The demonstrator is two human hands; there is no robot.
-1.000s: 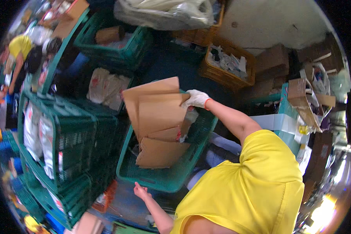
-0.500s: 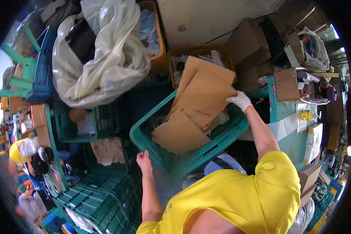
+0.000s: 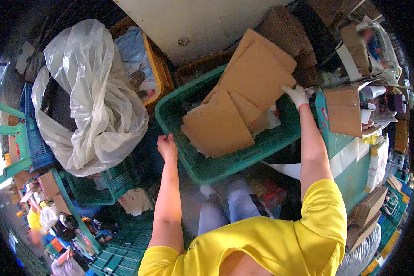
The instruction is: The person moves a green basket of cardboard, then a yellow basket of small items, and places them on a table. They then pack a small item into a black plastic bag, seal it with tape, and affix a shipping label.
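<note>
A green plastic crate (image 3: 244, 165) is in front of me, tilted a little, above my feet. My bare left hand (image 3: 167, 147) is closed at its left rim, fingers curled. My right hand (image 3: 297, 96), in a white glove with an orange cuff, is closed around the crate's right end, with fingertips beside the cardboard. Several flattened brown cardboard pieces (image 3: 257, 66) lie in the crate, the tallest sticking out past the far rim. Beneath them, some clear plastic and other scraps show only in part.
A big translucent plastic bag (image 3: 94, 101) bulges at the left, beside an orange crate (image 3: 156, 69) of wrapped goods. Another orange crate (image 3: 198, 69) sits behind mine. At right stand a green table (image 3: 349, 184) and an open cardboard box (image 3: 345, 110). Green crates (image 3: 129, 234) are lower left; people work beyond them.
The green crate has moved forward with both hands, now covering more of the orange crate behind it. My legs and a foot show below it. The view has shifted, too.
</note>
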